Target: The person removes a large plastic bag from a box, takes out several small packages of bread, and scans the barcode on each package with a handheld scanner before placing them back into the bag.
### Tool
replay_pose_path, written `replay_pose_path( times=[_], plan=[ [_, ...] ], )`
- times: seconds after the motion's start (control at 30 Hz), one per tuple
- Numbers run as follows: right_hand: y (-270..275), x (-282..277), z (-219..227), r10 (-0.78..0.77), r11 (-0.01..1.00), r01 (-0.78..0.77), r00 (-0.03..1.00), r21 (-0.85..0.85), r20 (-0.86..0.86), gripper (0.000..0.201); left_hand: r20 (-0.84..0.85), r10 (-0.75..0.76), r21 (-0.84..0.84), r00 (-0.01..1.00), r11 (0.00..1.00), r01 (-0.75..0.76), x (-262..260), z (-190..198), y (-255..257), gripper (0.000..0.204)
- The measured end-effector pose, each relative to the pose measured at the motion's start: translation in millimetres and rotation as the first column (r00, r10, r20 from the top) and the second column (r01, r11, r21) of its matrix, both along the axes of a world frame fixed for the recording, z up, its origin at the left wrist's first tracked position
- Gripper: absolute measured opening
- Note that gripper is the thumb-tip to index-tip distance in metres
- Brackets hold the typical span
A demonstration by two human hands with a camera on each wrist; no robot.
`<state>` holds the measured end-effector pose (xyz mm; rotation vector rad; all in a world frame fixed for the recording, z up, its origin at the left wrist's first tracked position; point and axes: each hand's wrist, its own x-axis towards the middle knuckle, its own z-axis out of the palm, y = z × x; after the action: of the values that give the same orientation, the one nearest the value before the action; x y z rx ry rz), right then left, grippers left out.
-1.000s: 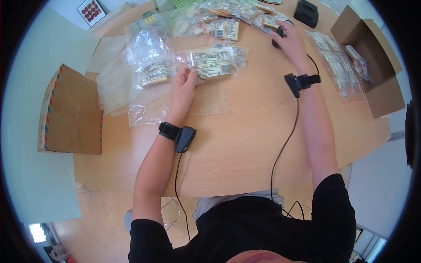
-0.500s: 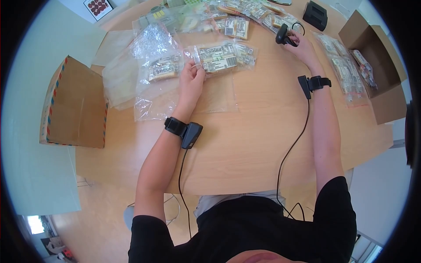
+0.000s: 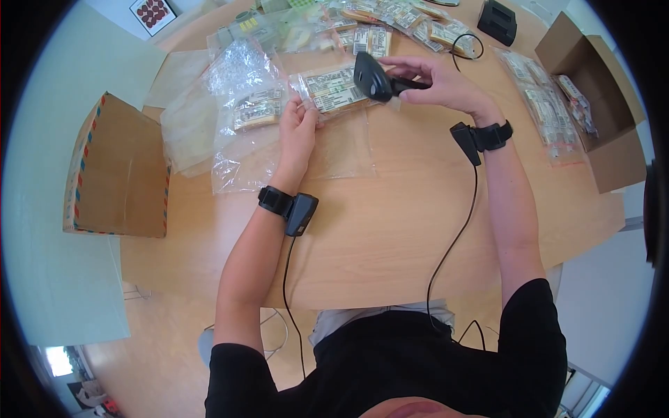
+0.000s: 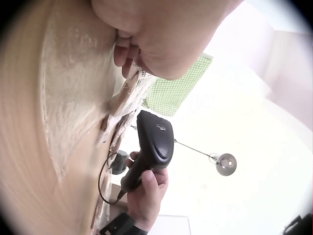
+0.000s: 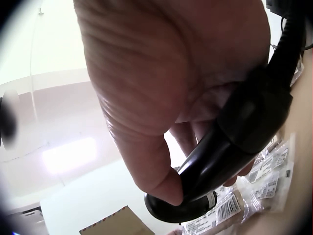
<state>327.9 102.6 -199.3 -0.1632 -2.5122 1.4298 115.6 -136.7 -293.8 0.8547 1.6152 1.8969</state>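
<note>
My right hand (image 3: 449, 85) grips a black handheld barcode scanner (image 3: 373, 78) by its handle, thumb on one side and fingers round the other. The scanner's head hangs over the right end of a clear plastic bag of labelled packets (image 3: 329, 89), overlapping it in the head view. My left hand (image 3: 298, 136) pinches the near left edge of that bag, its fingertips curled at the plastic. In the left wrist view the scanner (image 4: 155, 139) stands raised above the table. A printed barcode (image 5: 227, 209) shows just past the scanner head in the right wrist view.
Another bagged packet (image 3: 258, 110) lies left of my left hand on clear plastic. More packets (image 3: 397, 17) are heaped at the back. An open cardboard box (image 3: 613, 132) stands at right beside bagged packets (image 3: 536, 97), an envelope-striped box (image 3: 122, 167) at left. A black cradle (image 3: 497, 22) sits at the back.
My right hand has picked up the scanner from the back right and brought it leftward over the bag, turning its head toward the labels. My left hand keeps its hold on the bag.
</note>
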Motion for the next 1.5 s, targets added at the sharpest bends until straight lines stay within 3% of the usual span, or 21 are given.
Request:
replay_pose_path(
  times=[0.2,0.3,0.4,0.5,0.6,0.73,0.83,0.93,1.03,1.07,1.17,1.27,1.37,1.5],
  plan=[
    [42,2,-22,-0.308,0.912,0.341,0.936,0.228,-0.169,0.078,0.012,-0.007,0.004,1.0,1.0,0.007,-4,-3,0,0.036],
    [70,4,-50,-0.48,0.843,0.5,0.865,0.198,-0.142,0.084,0.015,-0.018,0.011,1.0,1.0,0.018,-2,0,0,0.035],
    [84,8,-65,-0.547,0.821,0.557,0.83,0.123,-0.112,0.091,0.027,-0.021,0.016,0.999,1.0,0.021,2,1,0,0.036],
    [99,12,-77,-0.588,0.794,0.595,0.804,0.126,-0.092,0.093,-0.022,-0.052,0.008,0.998,0.999,0.052,1,-1,-1,0.036],
    [129,13,-104,-0.575,0.774,0.601,0.799,0.197,-0.178,0.09,-0.09,-0.058,0.009,0.994,0.998,0.059,-2,-8,-1,0.033],
    [122,16,-99,-0.592,0.799,0.598,0.8,0.061,-0.098,0.097,-0.131,-0.05,-0.026,0.99,0.999,0.047,-5,-11,0,0.032],
    [123,15,-98,-0.586,0.794,0.594,0.805,0.133,-0.094,0.093,-0.08,-0.033,0.014,0.996,0.999,0.034,-3,-12,1,0.031],
    [123,10,-99,-0.521,0.609,0.644,0.765,0.463,-0.379,0.072,-0.043,-0.006,0.028,0.999,1.0,0.008,-4,-14,3,0.032],
    [77,1,-53,-0.398,0.764,0.496,0.865,0.411,-0.305,0.048,0.031,0.045,0.04,0.998,0.998,-0.046,-4,-12,4,0.033],
    [70,-5,-55,-0.33,0.89,0.387,0.912,0.241,-0.244,0.035,0.064,0.065,0.044,0.996,0.997,-0.068,-4,-11,4,0.033],
    [32,-14,-44,-0.168,0.91,0.221,0.97,0.352,-0.175,0.037,0.1,0.083,0.068,0.992,0.994,-0.09,-5,-7,2,0.033],
    [4,-21,-50,0.027,0.952,-0.012,0.999,0.306,-0.045,0.038,0.196,0.096,0.111,0.976,0.987,-0.119,-5,-6,2,0.033],
    [-8,-21,-56,0.04,0.931,-0.07,0.995,0.359,0.092,0.043,0.221,0.103,0.093,0.97,0.988,-0.126,-7,-7,2,0.032],
    [13,-19,-66,0.0,0.963,-0.03,0.994,0.269,0.109,0.048,0.25,0.095,0.114,0.964,0.985,-0.127,-8,-9,2,0.03]
  ],
)
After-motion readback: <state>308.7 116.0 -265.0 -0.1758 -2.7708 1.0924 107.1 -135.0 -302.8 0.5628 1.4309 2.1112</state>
